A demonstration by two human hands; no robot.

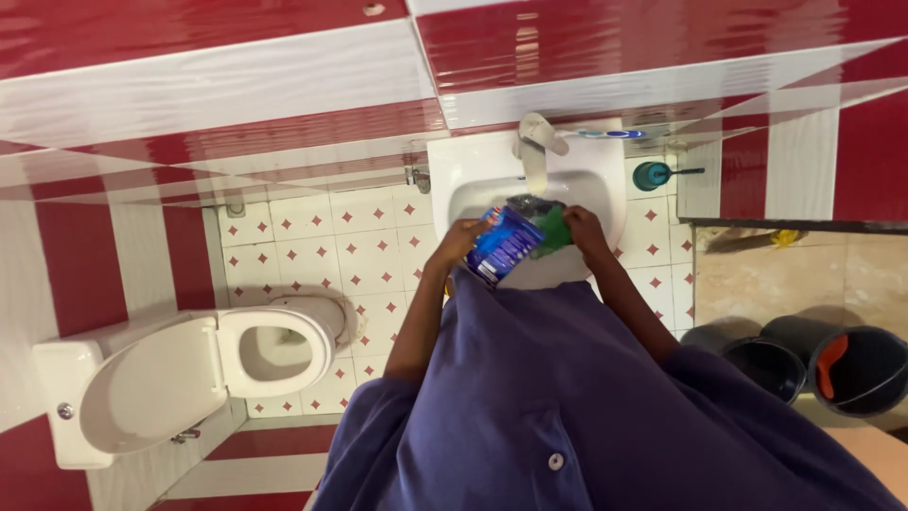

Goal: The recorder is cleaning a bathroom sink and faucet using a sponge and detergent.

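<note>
Over the sink (pixel 605 194) rim, left hand (pixel 461 238) grips a blue packet (pixel 501 244), right hand (pixel 582 230) clasps a green sponge (pixel 553 230)

Walls: glossy red ceramic tiles (pixel 189 28) banded with white tiles (pixel 218 90), reflecting light. Floor: white square tiles with small red diamond insets (pixel 312 246). Fixtures: 1 white porcelain toilet (pixel 189 374), lid raised; 1 white wall-mounted ceramic washbasin (pixel 492 175) with a pale lever tap (pixel 539 137). Right side: 2 dark round plastic buckets (pixel 823 364), one holding what may be a red scoop.
</note>
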